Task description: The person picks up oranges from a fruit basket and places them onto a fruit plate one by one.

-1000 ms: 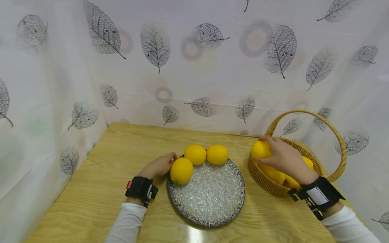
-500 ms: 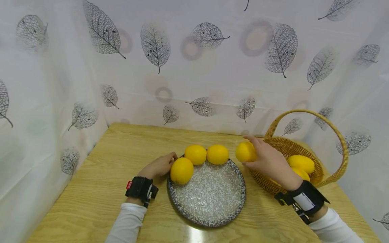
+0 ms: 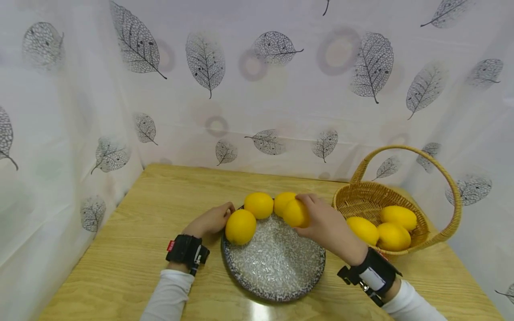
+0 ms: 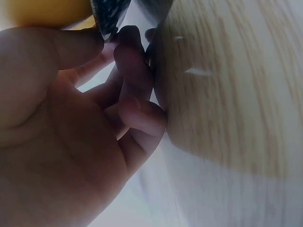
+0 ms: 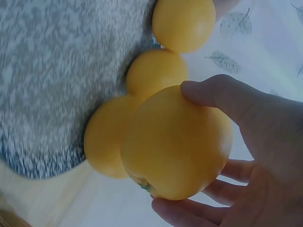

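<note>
My right hand (image 3: 327, 225) grips a yellow lemon (image 3: 296, 214) over the far right part of the round speckled plate (image 3: 277, 267). In the right wrist view the held lemon (image 5: 175, 146) shows a small green stem end, with thumb and fingers round its sides. It overlaps one of three lemons along the plate's far and left rim: a left one (image 3: 240, 227), a middle one (image 3: 258, 205) and a right one (image 3: 283, 201). At the plate's left edge, my left hand (image 3: 210, 220) pinches the dark rim (image 4: 108, 21), thumb above and fingers beneath.
To the right of the plate stands a wicker basket (image 3: 357, 205) with a tall arched handle (image 3: 443, 178). Three lemons lie inside, one of them near its back right (image 3: 398, 217). A leaf-printed curtain (image 3: 257, 102) hangs behind the wooden table (image 3: 180, 191).
My right hand has lifted the lemon out of the basket and carried it left to the plate, uncovering the lemons left in the basket. The left hand stays at the rim.
</note>
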### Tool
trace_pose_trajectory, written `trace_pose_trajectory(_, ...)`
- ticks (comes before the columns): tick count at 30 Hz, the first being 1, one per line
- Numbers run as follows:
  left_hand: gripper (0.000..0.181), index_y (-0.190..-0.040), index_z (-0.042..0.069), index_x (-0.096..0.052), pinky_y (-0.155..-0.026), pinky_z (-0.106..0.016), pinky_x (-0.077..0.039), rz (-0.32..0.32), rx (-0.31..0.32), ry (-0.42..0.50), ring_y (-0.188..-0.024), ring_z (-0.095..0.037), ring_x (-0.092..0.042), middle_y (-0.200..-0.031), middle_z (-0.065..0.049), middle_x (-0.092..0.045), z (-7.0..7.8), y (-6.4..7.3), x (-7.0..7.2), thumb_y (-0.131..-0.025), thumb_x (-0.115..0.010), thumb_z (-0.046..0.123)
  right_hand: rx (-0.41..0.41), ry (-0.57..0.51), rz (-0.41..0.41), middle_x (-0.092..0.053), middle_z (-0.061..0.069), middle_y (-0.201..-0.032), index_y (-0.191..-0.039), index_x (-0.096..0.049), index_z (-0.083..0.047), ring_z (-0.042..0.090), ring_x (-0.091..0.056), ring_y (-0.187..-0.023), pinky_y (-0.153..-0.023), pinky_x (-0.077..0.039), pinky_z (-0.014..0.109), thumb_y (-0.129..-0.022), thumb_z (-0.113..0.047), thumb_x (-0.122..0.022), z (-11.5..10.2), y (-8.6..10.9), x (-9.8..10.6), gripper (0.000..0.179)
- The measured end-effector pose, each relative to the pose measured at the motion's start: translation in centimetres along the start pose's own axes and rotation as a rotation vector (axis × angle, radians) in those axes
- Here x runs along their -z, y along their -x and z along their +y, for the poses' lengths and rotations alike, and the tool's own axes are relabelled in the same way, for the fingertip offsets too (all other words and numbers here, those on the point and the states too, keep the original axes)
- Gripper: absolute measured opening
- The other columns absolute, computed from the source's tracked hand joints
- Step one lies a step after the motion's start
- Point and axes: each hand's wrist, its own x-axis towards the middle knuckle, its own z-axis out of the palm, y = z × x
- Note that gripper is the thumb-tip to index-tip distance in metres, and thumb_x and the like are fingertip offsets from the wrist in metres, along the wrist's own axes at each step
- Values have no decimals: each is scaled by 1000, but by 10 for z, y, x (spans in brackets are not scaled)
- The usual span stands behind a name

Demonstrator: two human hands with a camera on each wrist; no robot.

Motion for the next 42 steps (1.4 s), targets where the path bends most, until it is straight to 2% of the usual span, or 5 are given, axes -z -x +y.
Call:
trace_pose_trajectory(11,20,-113,10,-55,-75,-39,-47,7,-14,-10,-81,-22,-55,-102,-16,-68,-3,-2,-1,-104,-37,13,87,-35,25,-67,8,-118,-128,-56,-11,23,-62,-98,-74,-57,42,-63,-30,-83,-22,-2,-31,72)
trace_pose_trajectory(19,20,-113,10,-55,-76,-40,-47,8,-21,-13,-81,-22,-55,-105,-17,-68,-3,-1,-1,-104,-36,13,95,-35,-47,-64,8,-127,-133,-54,-11,22,-61,-106,-85,-57,43,-65,-32,-84,-34,-3,-44,77)
trace_pose_trajectory(22,21,-113,10,-55,-78,-41,-48,11,-22,0,-84,-22,-55,-108,-17,-68,-4,-1,-1,-104,-36,13,116,-28,-45,-64,8,-126,-131,-55,-10,22,-60,-108,-86,-57,43,-67,-31,-84,-36,-3,-48,73)
trace_pose_trajectory(31,21,-114,9,-55,-80,-42,-49,12,-30,3,-85,-22,-56,-108,-16,-67,-5,-2,0,-104,-36,13,178,4,-16,-63,7,-126,-128,-58,-10,21,-58,-113,-91,-56,42,-68,-24,-84,-40,-4,-50,67)
trace_pose_trajectory(42,21,-114,9,-55,-81,-42,-49,5,-22,2,-87,-22,-56,-107,-15,-67,-5,-4,-1,-104,-36,14,181,-21,-1,-62,9,-127,-129,-58,-13,23,-57,-113,-89,-57,44,-69,-26,-84,-40,-3,-53,66)
